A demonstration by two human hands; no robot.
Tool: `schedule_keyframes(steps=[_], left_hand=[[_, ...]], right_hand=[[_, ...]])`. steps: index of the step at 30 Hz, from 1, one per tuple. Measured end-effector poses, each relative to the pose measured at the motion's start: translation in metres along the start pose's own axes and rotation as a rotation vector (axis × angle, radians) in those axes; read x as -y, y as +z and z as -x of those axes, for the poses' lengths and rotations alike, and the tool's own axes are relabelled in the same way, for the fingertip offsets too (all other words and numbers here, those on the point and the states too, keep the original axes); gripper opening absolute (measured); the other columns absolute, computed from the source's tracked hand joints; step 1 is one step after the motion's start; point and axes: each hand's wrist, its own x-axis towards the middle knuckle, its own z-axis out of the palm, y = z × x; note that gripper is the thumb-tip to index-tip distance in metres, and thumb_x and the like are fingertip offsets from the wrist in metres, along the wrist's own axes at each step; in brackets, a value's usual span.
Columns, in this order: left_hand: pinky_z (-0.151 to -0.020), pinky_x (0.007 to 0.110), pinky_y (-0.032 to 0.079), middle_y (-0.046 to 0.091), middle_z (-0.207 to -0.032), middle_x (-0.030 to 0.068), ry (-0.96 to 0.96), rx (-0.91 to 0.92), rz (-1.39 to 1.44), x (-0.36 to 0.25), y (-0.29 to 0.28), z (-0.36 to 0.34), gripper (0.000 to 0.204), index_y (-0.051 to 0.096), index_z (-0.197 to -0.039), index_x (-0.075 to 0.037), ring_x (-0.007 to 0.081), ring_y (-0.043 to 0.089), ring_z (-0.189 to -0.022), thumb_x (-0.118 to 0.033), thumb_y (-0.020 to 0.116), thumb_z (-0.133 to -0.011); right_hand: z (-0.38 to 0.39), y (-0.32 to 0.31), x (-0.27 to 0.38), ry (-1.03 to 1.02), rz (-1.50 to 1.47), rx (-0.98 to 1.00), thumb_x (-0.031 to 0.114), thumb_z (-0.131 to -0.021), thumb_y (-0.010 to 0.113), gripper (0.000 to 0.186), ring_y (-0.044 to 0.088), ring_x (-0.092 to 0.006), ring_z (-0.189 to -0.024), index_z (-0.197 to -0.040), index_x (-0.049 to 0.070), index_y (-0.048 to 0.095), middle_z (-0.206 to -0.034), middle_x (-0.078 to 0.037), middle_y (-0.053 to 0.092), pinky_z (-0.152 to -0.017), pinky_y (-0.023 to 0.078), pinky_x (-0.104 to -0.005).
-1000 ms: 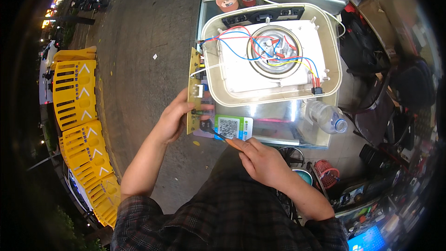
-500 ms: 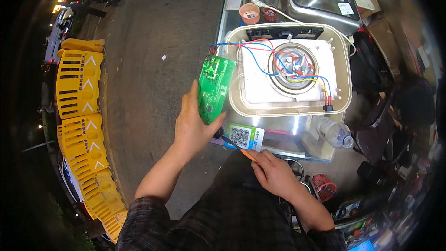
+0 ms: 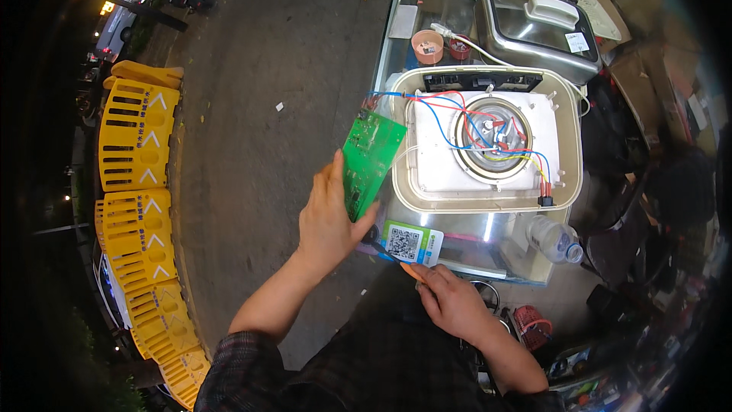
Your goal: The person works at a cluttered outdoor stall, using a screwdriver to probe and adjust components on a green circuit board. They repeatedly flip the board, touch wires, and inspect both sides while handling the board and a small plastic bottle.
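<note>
My left hand (image 3: 326, 221) is closed on the edges of a green circuit board (image 3: 374, 159), thumb on the right edge and fingers along the left. Wires run from the board's far end to an opened appliance (image 3: 577, 168), whose cream housing lies on the counter with a white inner panel and a round metal part (image 3: 496, 172) in it. Held in my right hand (image 3: 456, 301) is a slim tool (image 3: 412, 270) with an orange handle and dark shaft. Its tip points toward the board's near end, below my left thumb; whether it touches anything is unclear.
A printed code card (image 3: 431, 247) and a clear plastic bottle (image 3: 545, 236) lie near the appliance on the glass counter (image 3: 480, 265). Beyond stand small pink tub (image 3: 427, 46) and a steel appliance (image 3: 534, 46). Yellow barriers (image 3: 133, 236) line the street at left.
The whole scene has shifted slightly down and right in view. The circuit board has tilted a little clockwise, still in my left hand. My right hand keeps its hold on the tool.
</note>
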Motion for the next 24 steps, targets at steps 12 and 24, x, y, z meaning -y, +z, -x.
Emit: schedule_keyframes(steps=[12, 24], left_hand=[[-0.093, 0.049, 0.064, 0.058, -0.146, 0.0289, 0.032, -0.007, -0.026, -0.0011, -0.0014, -0.0033, 0.111, 0.033, -0.172, 0.007, 0.0486, 0.069, -0.125, -0.027, 0.095, -0.086], [-0.093, 0.048, 0.064, 0.059, -0.145, 0.0292, 0.038, -0.019, -0.044, -0.0019, -0.0020, -0.0020, 0.109, 0.035, -0.171, 0.007, 0.0468, 0.069, -0.124, -0.025, 0.094, -0.086]], right_hand=[[0.0009, 0.0000, -0.0005, -0.023, -0.007, -0.031, 0.014, -0.106, 0.070, 0.046, 0.075, -0.0411, -0.088, -0.152, 0.008, 0.066, -0.110, -0.017, 0.070, -0.077, 0.064, -0.0491], [0.0025, -0.0034, 0.0011, -0.029, 0.011, -0.034, 0.015, -0.107, 0.069, 0.046, 0.075, -0.0409, -0.086, -0.153, 0.009, 0.065, -0.110, -0.017, 0.070, -0.075, 0.064, -0.0499]])
